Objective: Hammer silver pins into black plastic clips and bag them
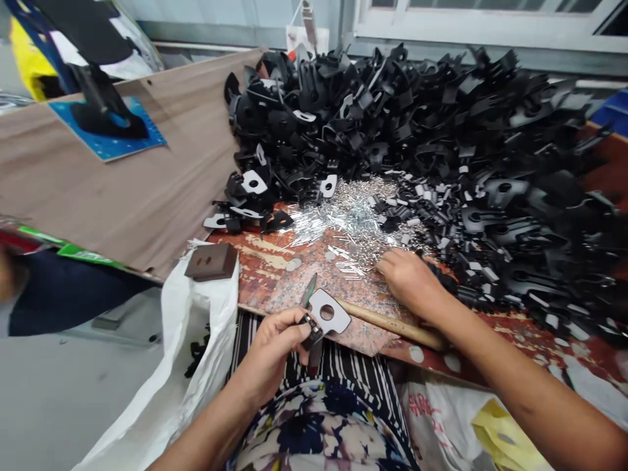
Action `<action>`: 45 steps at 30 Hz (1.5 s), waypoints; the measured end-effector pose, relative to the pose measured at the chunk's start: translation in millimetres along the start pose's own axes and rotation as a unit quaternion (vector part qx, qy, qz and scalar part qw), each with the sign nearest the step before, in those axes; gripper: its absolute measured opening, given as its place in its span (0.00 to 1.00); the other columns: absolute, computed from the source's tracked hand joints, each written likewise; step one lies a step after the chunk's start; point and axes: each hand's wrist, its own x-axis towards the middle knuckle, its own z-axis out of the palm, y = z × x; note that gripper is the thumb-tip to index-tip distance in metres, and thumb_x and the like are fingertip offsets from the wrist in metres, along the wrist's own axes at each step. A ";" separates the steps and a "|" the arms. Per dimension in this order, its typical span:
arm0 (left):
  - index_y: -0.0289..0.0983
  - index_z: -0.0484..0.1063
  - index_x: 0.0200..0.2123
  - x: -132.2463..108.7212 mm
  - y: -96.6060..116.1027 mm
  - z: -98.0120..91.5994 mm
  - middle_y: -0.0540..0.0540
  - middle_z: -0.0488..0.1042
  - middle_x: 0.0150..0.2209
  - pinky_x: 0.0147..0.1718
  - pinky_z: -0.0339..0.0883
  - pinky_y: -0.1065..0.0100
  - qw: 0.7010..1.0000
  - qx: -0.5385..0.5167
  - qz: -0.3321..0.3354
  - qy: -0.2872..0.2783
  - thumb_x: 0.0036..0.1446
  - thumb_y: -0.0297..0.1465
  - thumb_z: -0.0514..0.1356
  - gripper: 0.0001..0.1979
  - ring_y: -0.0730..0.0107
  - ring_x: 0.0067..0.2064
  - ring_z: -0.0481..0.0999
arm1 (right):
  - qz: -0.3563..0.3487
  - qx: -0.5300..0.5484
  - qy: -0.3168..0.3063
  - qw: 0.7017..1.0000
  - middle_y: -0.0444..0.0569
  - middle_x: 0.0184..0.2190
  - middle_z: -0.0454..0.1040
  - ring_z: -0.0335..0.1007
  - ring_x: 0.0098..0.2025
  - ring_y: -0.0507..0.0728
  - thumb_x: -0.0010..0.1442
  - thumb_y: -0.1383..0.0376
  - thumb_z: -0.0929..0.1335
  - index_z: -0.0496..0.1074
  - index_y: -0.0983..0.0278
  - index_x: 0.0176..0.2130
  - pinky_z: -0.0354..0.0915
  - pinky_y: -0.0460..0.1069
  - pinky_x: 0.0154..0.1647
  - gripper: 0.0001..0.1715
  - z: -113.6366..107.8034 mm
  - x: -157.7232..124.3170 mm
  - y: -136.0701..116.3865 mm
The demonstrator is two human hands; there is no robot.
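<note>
Near the table's front edge, my left hand (pixel 282 337) is closed round a black plastic clip (pixel 312 332) with a grey plate (pixel 330 313) that has a round hole. My right hand (pixel 409 281) is farther forward, its fingertips pressed together at the edge of a heap of tiny metal parts (pixel 375 245). Whatever those fingertips pinch is too small to make out. Loose metal pins (pixel 350 265) lie just left of them. A wooden handle (pixel 392 324) rests on the table under my right forearm, its left end hidden behind the grey plate.
A large heap of black plastic clips (pixel 392 124) covers the back and right, with small black pieces (pixel 441 209) before it. A wooden board (pixel 186 137) borders the left. A brown block (pixel 210 261) sits over a white sack (pixel 171 366). Another person's dark sleeve (pixel 73 288) shows far left.
</note>
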 end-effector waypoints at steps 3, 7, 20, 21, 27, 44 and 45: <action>0.33 0.77 0.26 2.7 1.6 -2.7 0.48 0.70 0.25 0.20 0.65 0.74 0.998 -0.067 -0.005 0.011 0.52 0.39 0.67 0.13 0.75 0.23 0.66 | 0.033 0.143 0.108 0.983 0.54 0.38 0.73 0.68 0.40 0.60 0.65 0.74 0.62 0.77 0.62 0.40 0.64 0.54 0.41 0.15 -17.0 -8.5 -11.8; 0.32 0.79 0.28 6.7 -0.4 -1.6 0.46 0.72 0.27 0.17 0.63 0.74 0.991 -0.124 -0.003 0.042 0.53 0.44 0.67 0.18 0.74 0.25 0.67 | -0.018 0.366 0.126 0.922 0.48 0.40 0.74 0.71 0.41 0.57 0.66 0.74 0.63 0.75 0.54 0.47 0.68 0.53 0.39 0.19 -44.3 -18.0 -70.0; 0.32 0.79 0.29 5.9 -13.0 -0.2 0.49 0.72 0.25 0.17 0.68 0.75 0.982 -0.172 0.010 0.077 0.51 0.41 0.72 0.16 0.76 0.23 0.67 | -0.067 0.360 0.143 0.919 0.50 0.34 0.72 0.68 0.39 0.56 0.70 0.73 0.61 0.75 0.65 0.44 0.70 0.55 0.43 0.14 -42.9 2.6 -135.3; 0.32 0.79 0.29 5.7 -14.4 0.1 0.49 0.72 0.25 0.18 0.68 0.75 0.982 -0.174 0.012 0.079 0.51 0.41 0.72 0.16 0.75 0.24 0.67 | -0.079 0.326 0.157 0.929 0.50 0.33 0.72 0.68 0.39 0.56 0.69 0.73 0.61 0.75 0.67 0.43 0.71 0.56 0.45 0.14 -45.8 3.0 -137.2; 0.33 0.75 0.29 5.1 -16.3 11.8 0.50 0.73 0.27 0.25 0.67 0.77 0.967 -0.224 0.029 0.118 0.50 0.37 0.73 0.14 0.77 0.27 0.69 | -0.195 0.045 0.236 0.951 0.50 0.27 0.71 0.68 0.33 0.57 0.65 0.76 0.62 0.77 0.74 0.39 0.67 0.58 0.60 0.14 -56.7 7.7 -160.6; 0.41 0.69 0.48 -41.8 -21.4 -18.1 0.46 0.75 0.43 0.32 0.70 0.70 0.989 0.036 0.098 0.105 0.48 0.31 0.72 0.25 0.65 0.39 0.75 | -0.184 0.185 0.204 0.943 0.51 0.37 0.74 0.72 0.47 0.60 0.69 0.70 0.61 0.72 0.65 0.50 0.63 0.58 0.59 0.14 -26.3 -13.4 -144.6; 0.41 0.69 0.50 -49.8 -17.4 -22.6 0.45 0.75 0.45 0.38 0.70 0.68 0.978 0.123 0.117 0.125 0.53 0.31 0.69 0.21 0.62 0.44 0.75 | -0.166 0.180 0.190 0.951 0.52 0.39 0.75 0.72 0.47 0.60 0.70 0.68 0.61 0.70 0.65 0.53 0.65 0.56 0.55 0.15 -24.6 -15.1 -142.4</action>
